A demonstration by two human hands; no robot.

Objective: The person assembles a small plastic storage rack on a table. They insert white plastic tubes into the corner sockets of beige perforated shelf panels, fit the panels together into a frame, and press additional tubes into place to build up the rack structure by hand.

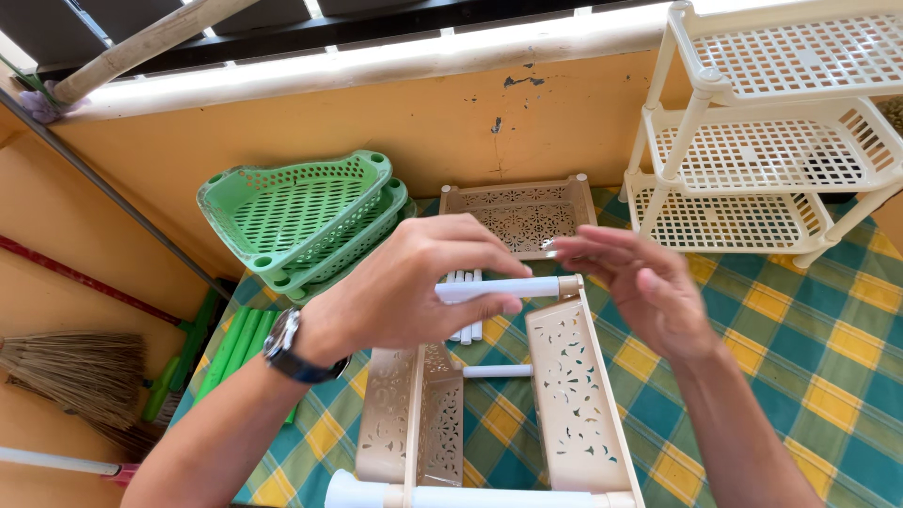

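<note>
Stacked green baskets (301,212) at left, a beige tray (519,214) behind and a white shelf rack (762,150) at right hem in open checked cloth (800,348).

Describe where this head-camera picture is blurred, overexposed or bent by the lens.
Head view: the right hand is motion-blurred, while the left hand holding the white tube is sharper; the ledge along the wall top is washed out by daylight; the wide lens bows that ledge.

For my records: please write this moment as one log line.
left hand: holds white tube | right hand: open, near tube end | beige shelf: on checked cloth
</note>
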